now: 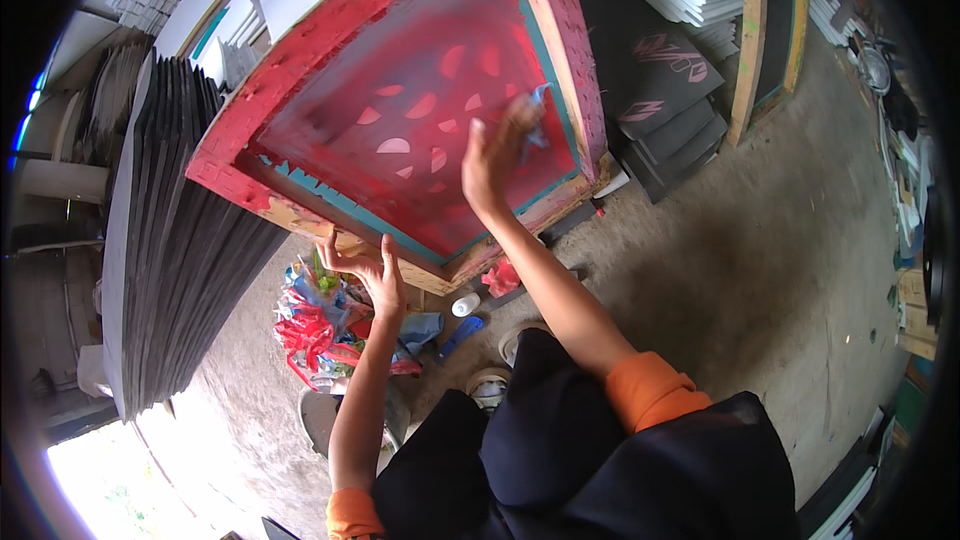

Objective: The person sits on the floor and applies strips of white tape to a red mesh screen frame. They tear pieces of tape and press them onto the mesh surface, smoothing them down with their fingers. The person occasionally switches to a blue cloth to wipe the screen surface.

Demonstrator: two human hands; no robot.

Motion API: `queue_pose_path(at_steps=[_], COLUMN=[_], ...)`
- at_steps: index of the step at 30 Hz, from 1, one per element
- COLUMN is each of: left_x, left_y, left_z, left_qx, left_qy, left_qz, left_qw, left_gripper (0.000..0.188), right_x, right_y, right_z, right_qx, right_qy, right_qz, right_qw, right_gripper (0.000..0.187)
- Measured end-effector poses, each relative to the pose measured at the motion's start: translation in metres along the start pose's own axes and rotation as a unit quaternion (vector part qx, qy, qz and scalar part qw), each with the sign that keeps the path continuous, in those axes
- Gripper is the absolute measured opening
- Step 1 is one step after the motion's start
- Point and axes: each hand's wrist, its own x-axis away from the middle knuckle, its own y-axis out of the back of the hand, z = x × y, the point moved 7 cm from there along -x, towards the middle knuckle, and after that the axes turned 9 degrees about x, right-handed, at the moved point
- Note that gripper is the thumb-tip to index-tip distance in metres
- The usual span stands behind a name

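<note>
A wooden screen printing frame (300, 65), smeared with red ink, stands tilted before me. Its mesh (330, 100) is red and greyish, with several pale half-round shapes and teal tape along the inner edges. At the lower left edge, my left hand (372, 278) steadies the frame, its thumb up and apart from the index finger. My right hand (490, 165) is at the right part of the mesh, blurred by motion. A crumpled blue rag (537, 118) shows at its fingertips, pressed between the hand and the mesh.
Below the frame lies a heap of red and coloured scraps (310, 325), beside a white bottle (466, 305) and a blue tool (461, 336). Dark sheets (165, 230) lean at the left. More dark boards (665, 90) and another wooden frame (748, 50) stand at the right.
</note>
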Motion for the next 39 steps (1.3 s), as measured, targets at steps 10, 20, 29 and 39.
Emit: queue_pose_path(at_steps=[10, 20, 29, 39], left_x=[0.001, 0.002, -0.001, -0.010], left_y=[0.002, 0.004, 0.002, 0.014], left_z=[-0.001, 0.003, 0.000, 0.007], left_qx=[-0.021, 0.022, 0.007, 0.048], left_qy=[-0.004, -0.002, 0.000, 0.013], left_qz=[-0.002, 0.000, -0.003, -0.039], left_qw=[1.000, 1.000, 1.000, 0.998], left_gripper=[0.080, 0.074, 0.065, 0.060], right_x=[-0.014, 0.021, 0.066, 0.020], right_y=[-0.003, 0.002, -0.024, -0.011], right_z=[0.069, -0.007, 0.070, 0.094], right_qx=[0.027, 0.015, 0.072, 0.039], right_qy=[0.101, 0.062, 0.324, 0.242], right_qz=[-0.014, -0.026, 0.159, 0.049], right_qw=[0.994, 0.998, 0.930, 0.968], right_gripper=[0.078, 0.074, 0.073, 0.070])
